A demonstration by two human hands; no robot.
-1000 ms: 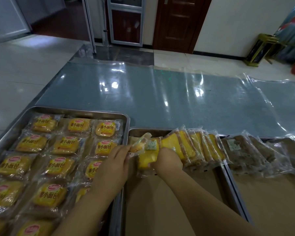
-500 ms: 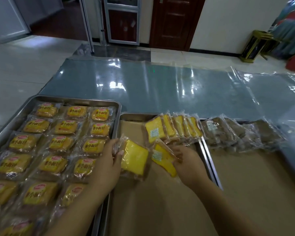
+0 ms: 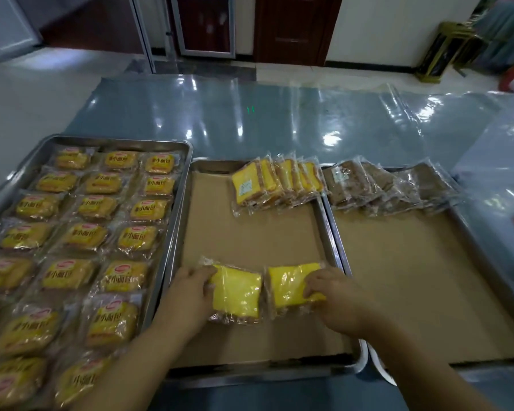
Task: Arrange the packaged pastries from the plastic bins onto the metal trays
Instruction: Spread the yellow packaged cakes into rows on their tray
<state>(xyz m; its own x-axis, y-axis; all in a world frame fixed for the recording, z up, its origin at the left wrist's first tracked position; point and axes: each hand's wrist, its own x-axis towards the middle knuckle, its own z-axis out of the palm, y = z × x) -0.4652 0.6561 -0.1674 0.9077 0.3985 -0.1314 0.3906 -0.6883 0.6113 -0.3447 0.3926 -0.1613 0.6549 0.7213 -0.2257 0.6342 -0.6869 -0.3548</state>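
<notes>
Blue-grey desk (image 3: 279, 123) under a clear plastic sheet, carrying three metal trays side by side. Left tray (image 3: 116, 140): full, with yellow bread packs (image 3: 86, 232) lying flat in three columns, red logo on each. Middle tray (image 3: 211, 166): lined with brown paper (image 3: 250, 232), mostly bare. Right tray (image 3: 413, 277): same brown lining, touching or just beside the middle tray, can't tell which.

Far right corner of the middle tray: row of yellow cake packs (image 3: 276, 182), tilted and overlapping, leaning on each other. Far edge of the right tray: row of brown pastry packs (image 3: 383, 188), also overlapping, clear wrappers.

Near half of the middle tray: two packs flat on the paper, side by side, with a narrow gap between them. The left yellow pack (image 3: 238, 292) sits toward the tray's left side, the right yellow pack (image 3: 291, 284) toward its right rim.

Left hand (image 3: 190, 295): fingers curled around the left edge of the left yellow pack, gripping it. Right hand (image 3: 336, 301): fingers curled over the near right corner of the right yellow pack, gripping it. Both forearms come in from the near edge.

Background: pale tiled floor, dark brown door (image 3: 288, 25) on the far wall, gold-coloured stand (image 3: 445, 48) at far right. Plastic bins aren't visible.
</notes>
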